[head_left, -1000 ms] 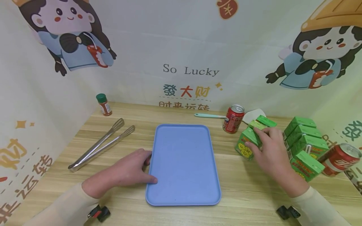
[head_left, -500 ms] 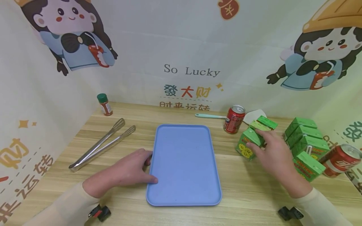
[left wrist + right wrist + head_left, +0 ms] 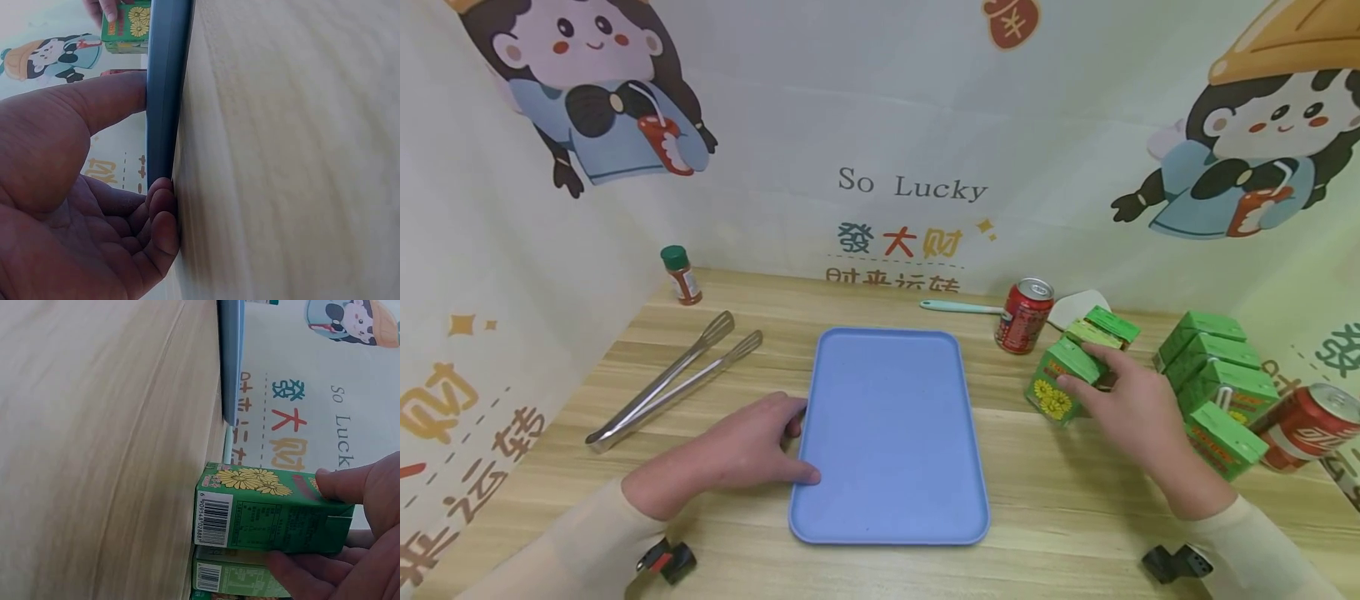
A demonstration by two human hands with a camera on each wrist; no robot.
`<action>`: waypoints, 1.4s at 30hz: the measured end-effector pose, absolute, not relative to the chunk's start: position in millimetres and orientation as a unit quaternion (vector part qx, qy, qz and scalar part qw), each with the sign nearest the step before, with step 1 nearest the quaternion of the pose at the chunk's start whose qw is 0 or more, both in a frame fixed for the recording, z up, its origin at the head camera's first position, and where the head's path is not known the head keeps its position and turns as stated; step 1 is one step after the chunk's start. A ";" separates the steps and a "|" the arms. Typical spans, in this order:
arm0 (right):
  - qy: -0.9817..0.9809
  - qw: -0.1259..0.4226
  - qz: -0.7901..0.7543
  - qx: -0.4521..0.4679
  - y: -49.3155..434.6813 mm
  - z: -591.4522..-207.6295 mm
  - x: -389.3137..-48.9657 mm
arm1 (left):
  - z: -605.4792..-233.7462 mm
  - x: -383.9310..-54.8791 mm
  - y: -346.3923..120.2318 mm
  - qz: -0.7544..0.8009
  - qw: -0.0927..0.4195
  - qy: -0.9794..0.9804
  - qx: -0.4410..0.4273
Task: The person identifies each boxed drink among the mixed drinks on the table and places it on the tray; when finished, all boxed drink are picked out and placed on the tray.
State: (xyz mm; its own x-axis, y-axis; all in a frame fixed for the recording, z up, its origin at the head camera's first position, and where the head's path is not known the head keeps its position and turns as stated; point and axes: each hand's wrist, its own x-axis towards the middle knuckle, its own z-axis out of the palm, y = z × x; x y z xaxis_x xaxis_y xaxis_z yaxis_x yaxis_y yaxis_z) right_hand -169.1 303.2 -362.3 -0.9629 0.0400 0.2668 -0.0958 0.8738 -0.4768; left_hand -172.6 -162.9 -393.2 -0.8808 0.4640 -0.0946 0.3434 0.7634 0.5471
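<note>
My left hand (image 3: 748, 446) grips the left edge of a blue rectangular tray (image 3: 887, 433). Its thumb lies on the rim, and in the left wrist view the fingertips (image 3: 164, 231) curl against the tray's lower edge. Over on the right, my right hand (image 3: 1138, 412) pinches a green drink carton (image 3: 1051, 398) with yellow flowers, thumb on one side and fingers on the other. The carton stands on the table at the front of a short row. Right behind it are a lighter green carton (image 3: 1088, 335) and another green carton (image 3: 1116, 323). The right wrist view shows the held carton's barcode side (image 3: 275, 522).
More green cartons (image 3: 1213, 358) stand at the right, beside a red cola can (image 3: 1307, 429). Another red can (image 3: 1024, 317) is at the back, near a spatula (image 3: 962, 307). Metal tongs (image 3: 670, 379) lie left of the tray. A green-capped seasoning bottle (image 3: 681, 275) stands at the back left.
The head view has shifted slightly. My right hand has edged a little to the right at the carton, which stays in place. The left hand and the tray have not moved.
</note>
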 end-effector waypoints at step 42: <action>-0.883 -0.015 0.469 -0.011 297.4 -364.4 -182.4 | -394.7 -175.3 -163.8 0.281 0.110 0.925 0.231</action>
